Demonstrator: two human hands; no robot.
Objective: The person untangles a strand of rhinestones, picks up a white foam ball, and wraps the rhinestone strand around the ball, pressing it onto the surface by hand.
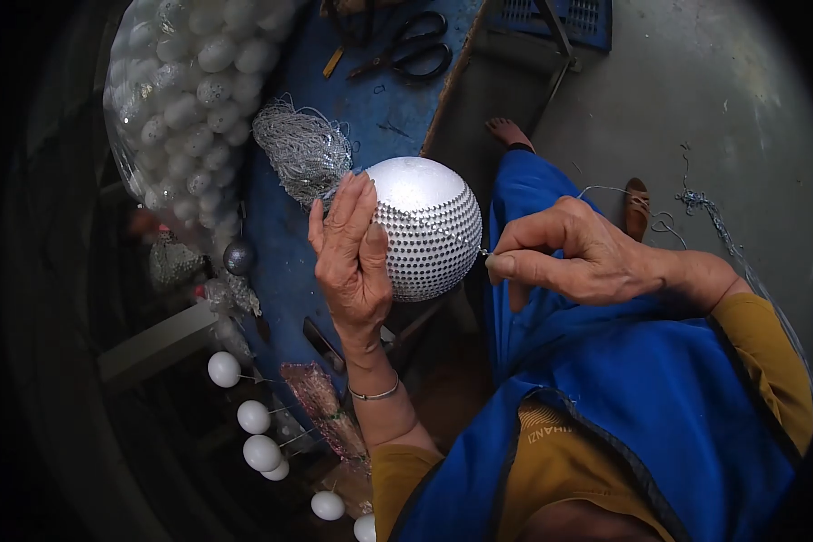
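Observation:
A large white foam ball (420, 185) is in the middle of the view, its lower part wound with rows of small silver studs and its top bare. My left hand (348, 257) grips the ball's left side with the palm and fingers against it. On the other side my right hand (574, 253) pinches a thin rhinestone chain (485, 253) that runs to the ball's edge. Part of that chain is hidden by the fingers. A bundle of silver chain strands (303, 149) lies on the blue table (285, 271) beyond my left hand.
Black-handled scissors (415, 54) lie at the table's far end. A clear bag of white balls (199, 90) stands along its left. Several small white balls on sticks (254, 416) line the lower left. A silver strand (723, 226) hangs at right; a sandal (637, 208) is on the floor.

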